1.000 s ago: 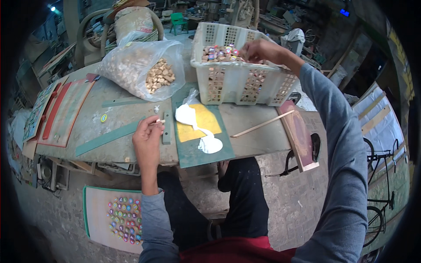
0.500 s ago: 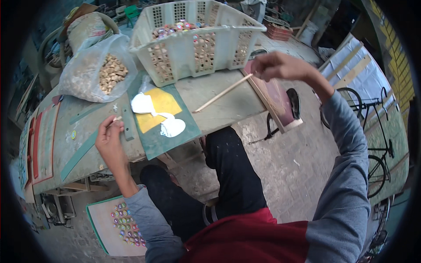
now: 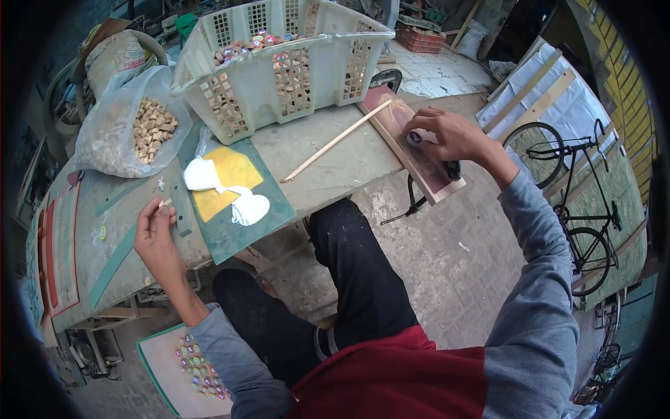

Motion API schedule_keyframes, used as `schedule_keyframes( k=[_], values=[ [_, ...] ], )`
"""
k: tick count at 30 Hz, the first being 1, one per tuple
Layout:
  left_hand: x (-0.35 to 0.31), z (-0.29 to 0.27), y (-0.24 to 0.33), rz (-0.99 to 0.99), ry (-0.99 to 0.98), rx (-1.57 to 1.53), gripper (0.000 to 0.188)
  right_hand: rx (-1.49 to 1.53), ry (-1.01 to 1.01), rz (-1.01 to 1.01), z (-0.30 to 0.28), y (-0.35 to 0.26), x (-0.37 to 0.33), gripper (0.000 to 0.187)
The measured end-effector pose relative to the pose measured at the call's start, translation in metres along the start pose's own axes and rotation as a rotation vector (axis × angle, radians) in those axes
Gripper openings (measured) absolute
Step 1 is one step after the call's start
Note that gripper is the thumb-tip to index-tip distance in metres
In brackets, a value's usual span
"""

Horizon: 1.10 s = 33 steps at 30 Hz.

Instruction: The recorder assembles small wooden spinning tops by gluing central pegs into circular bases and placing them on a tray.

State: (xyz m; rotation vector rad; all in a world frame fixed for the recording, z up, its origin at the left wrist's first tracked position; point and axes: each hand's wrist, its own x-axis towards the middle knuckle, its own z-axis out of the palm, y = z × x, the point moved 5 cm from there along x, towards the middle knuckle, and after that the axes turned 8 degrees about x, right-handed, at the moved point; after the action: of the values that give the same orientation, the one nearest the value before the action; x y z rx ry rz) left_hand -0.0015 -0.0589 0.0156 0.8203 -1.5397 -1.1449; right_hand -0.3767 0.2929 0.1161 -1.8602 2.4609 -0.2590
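Note:
My left hand (image 3: pixel 156 234) pinches a small pale wooden piece (image 3: pixel 165 203) at the left of the worktable. At the right, my right hand (image 3: pixel 447 136) holds a small round disc (image 3: pixel 414 137) with a dark printed face, above a purple shallow tray (image 3: pixel 392 119) with wooden edges. A thin wooden stick (image 3: pixel 335 143) slants across the table, its far end on the tray's edge. Between my hands, white paste (image 3: pixel 250 208) is spread over a yellow sheet (image 3: pixel 234 167) on a green board (image 3: pixel 269 223).
A large white plastic crate (image 3: pixel 279 80) of wooden pieces with coloured tops stands at the back. Beside it leans a clear bag (image 3: pixel 105 143) of small wood blocks. Below left is a board (image 3: pixel 164 370) bearing several coloured discs. A bicycle (image 3: pixel 572 209) appears at the right.
My right hand has come down from above the stick's far end to over the tray, where a disc now shows in its fingers. My left hand keeps its pinch. The view has shifted somewhat.

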Motion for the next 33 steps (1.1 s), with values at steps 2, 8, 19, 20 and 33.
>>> schedule_keyframes(
  k=[2,8,19,20,33],
  values=[
    [0.000,0.000,0.001,0.007,0.013,0.009,0.023,0.012,-0.050,0.035,0.001,0.002,0.000,0.041],
    [0.000,-0.001,0.000,0.010,0.018,-0.014,0.024,0.032,-0.075,0.094,0.005,0.004,0.002,0.036],
    [-0.002,-0.001,0.000,0.016,0.020,0.017,0.024,0.072,-0.027,0.111,0.008,0.005,0.000,0.031],
    [-0.003,-0.001,0.001,0.039,0.024,0.024,0.024,0.059,-0.004,0.104,0.009,0.005,0.000,0.030],
    [-0.003,0.000,0.005,0.054,-0.007,0.058,0.024,0.015,0.092,0.094,0.022,0.008,0.007,0.023]
  ],
)
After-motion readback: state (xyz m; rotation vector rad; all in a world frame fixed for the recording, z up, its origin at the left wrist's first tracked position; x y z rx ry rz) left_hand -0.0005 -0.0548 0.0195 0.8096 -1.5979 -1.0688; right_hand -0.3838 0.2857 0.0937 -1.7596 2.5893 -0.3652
